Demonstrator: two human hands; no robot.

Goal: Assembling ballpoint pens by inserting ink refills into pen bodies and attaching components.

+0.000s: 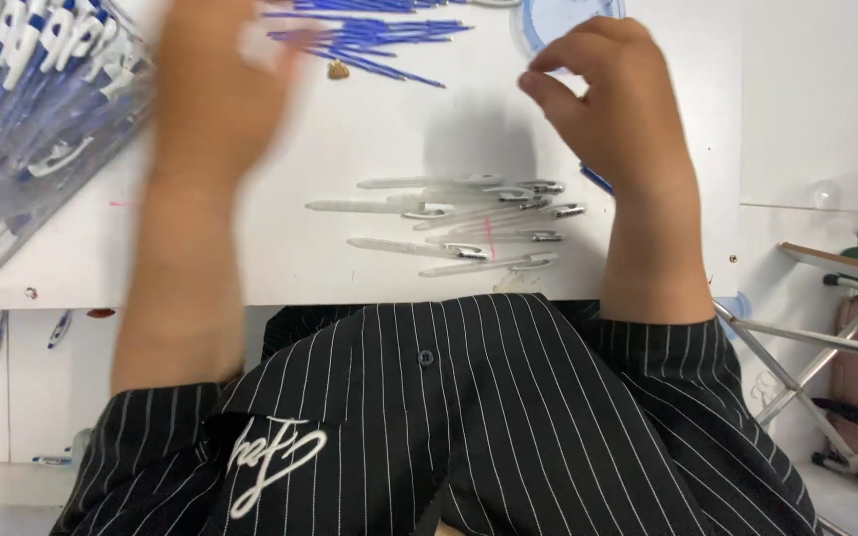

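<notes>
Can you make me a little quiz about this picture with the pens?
1. True or false: the clear pen barrels lie between the two arms.
2. Which hand looks blurred: A the left hand, B the right hand?
3. What colour are the thin refills at the top of the white table?

Key: 1 true; 2 A; 3 blue.

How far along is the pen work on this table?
Done, it seems: a small row of clear pen barrels lies near the table edge. In hand: the right hand pinches something too small to tell; the left hand is blurred near the loose blue refills. Left: those refills and a full bag of pens.
</notes>
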